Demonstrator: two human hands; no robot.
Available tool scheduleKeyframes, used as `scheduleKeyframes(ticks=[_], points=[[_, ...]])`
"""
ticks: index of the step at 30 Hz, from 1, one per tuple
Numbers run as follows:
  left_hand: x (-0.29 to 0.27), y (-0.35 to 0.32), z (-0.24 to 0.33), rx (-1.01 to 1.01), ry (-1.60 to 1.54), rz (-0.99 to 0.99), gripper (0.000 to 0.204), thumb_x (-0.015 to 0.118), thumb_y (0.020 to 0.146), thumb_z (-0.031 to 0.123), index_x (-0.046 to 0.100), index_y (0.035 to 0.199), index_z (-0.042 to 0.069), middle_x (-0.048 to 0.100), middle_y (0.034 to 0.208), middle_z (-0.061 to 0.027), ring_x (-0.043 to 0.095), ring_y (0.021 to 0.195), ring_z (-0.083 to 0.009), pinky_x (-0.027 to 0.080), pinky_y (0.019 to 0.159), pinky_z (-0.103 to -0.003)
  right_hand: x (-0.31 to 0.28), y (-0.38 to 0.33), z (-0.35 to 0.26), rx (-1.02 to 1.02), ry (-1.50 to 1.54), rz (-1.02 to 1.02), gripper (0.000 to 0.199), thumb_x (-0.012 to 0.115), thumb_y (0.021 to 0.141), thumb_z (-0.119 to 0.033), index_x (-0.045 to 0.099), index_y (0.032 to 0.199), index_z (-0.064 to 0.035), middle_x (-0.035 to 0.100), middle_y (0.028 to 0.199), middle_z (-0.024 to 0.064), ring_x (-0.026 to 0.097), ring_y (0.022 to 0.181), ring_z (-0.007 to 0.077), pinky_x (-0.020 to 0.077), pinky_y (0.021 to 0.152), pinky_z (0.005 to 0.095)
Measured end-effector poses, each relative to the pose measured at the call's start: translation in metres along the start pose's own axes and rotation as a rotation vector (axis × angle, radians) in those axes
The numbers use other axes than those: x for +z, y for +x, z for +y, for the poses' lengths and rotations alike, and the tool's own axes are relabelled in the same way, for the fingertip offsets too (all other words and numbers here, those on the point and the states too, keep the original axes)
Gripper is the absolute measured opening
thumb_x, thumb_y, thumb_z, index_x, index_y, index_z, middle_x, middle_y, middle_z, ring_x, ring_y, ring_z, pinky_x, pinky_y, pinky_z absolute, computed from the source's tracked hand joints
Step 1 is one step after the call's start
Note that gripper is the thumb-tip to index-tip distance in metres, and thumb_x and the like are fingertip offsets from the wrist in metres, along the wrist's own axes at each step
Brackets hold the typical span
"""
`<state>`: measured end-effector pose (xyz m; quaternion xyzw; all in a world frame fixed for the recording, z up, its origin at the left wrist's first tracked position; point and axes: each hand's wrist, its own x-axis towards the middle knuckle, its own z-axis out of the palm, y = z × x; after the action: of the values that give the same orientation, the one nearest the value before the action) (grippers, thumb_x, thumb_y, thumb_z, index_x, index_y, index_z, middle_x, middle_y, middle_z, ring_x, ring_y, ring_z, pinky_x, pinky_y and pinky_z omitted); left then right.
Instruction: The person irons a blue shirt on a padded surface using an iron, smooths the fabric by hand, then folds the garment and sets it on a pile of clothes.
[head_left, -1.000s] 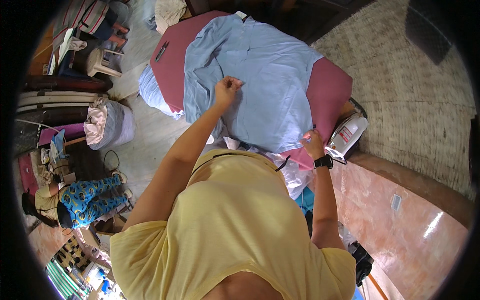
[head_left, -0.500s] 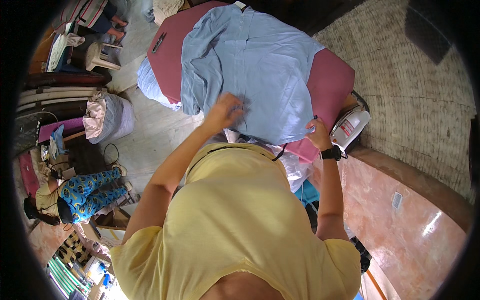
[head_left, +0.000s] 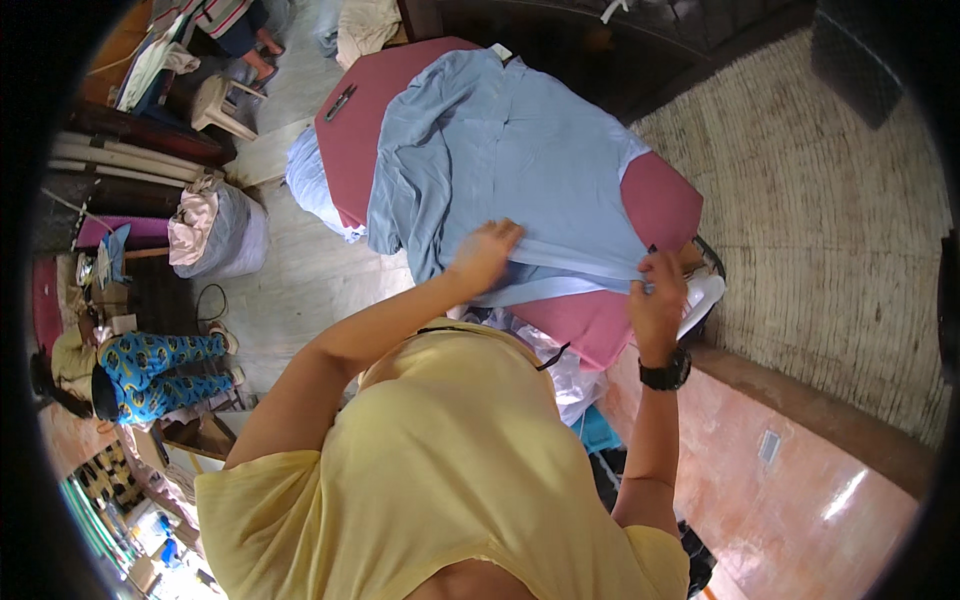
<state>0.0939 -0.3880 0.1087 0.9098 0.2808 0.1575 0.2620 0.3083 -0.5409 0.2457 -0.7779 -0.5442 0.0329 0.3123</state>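
Observation:
A light blue shirt (head_left: 540, 160) lies spread over a maroon padded table (head_left: 660, 200). Its lower edge is turned up, showing paler strips between my hands. My left hand (head_left: 485, 258) is closed at the near edge of the shirt, fingers bent against the cloth. At the shirt's right corner, my right hand (head_left: 658, 290) pinches the edge between thumb and fingers; a small dark thing pokes out above those fingers, too small to name. A dark watch is on my right wrist. Small dark snips (head_left: 340, 102) rest on the table's far left part.
A white iron (head_left: 702, 302) stands at the table's right end. Pale blue cloth (head_left: 312, 180) hangs below its left side. A bagged bundle (head_left: 232, 230) and a plastic stool (head_left: 222, 105) are on the floor at left. A person in patterned blue trousers (head_left: 165, 365) is farther left; another person's legs show at top left.
The shirt's near edge has been folded up from lying flat. My left hand has shifted right and closed on the cloth; my right hand has moved slightly with the corner. The view has shifted.

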Motion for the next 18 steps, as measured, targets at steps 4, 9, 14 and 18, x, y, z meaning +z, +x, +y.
scheduleKeyframes(ticks=[4, 9, 14, 18], points=[[-0.083, -0.027, -0.055, -0.205, 0.090, 0.400, 0.050, 0.056, 0.062, -0.013, 0.062, 0.106, 0.009, 0.062, 0.110, -0.0111, 0.058, 0.107, -0.0349, 0.049, 0.087, -0.043, -0.039, 0.029, -0.022, -0.058, -0.057, 0.214, 0.029, 0.055, 0.063, 0.014, 0.057, 0.088, -0.0010, 0.051, 0.078, 0.0103, 0.051, 0.064, 0.0233, 0.0435, 0.059, 0.0350], [-0.155, -0.072, -0.097, -0.511, 0.204, 0.616, 0.042, 0.060, 0.068, -0.010, 0.065, 0.106, 0.006, 0.068, 0.095, -0.0139, 0.066, 0.089, -0.0364, 0.052, 0.077, -0.042, -0.066, 0.075, -0.047, -0.171, -0.024, 0.415, 0.029, 0.054, 0.063, 0.014, 0.062, 0.086, -0.0015, 0.053, 0.077, 0.0074, 0.046, 0.061, 0.0182, 0.0401, 0.055, 0.0308], [-0.150, -0.118, -0.141, -0.894, 0.104, 0.539, 0.029, 0.055, 0.081, -0.002, 0.067, 0.107, 0.001, 0.068, 0.089, -0.0138, 0.068, 0.085, -0.0277, 0.054, 0.074, -0.039, -0.098, 0.115, -0.042, -0.224, -0.188, 0.625, 0.032, 0.054, 0.067, 0.014, 0.068, 0.091, -0.0029, 0.058, 0.082, 0.0059, 0.048, 0.063, 0.0166, 0.0412, 0.058, 0.0288], [-0.166, -0.128, -0.139, -0.941, -0.790, 0.644, 0.031, 0.046, 0.094, 0.005, 0.063, 0.118, -0.004, 0.068, 0.096, -0.0109, 0.066, 0.084, -0.0138, 0.055, 0.071, -0.028, -0.106, 0.143, -0.005, -0.233, -0.202, 0.545, 0.034, 0.052, 0.080, 0.008, 0.066, 0.108, -0.0033, 0.063, 0.096, 0.0083, 0.055, 0.073, 0.0183, 0.0446, 0.063, 0.0303]])
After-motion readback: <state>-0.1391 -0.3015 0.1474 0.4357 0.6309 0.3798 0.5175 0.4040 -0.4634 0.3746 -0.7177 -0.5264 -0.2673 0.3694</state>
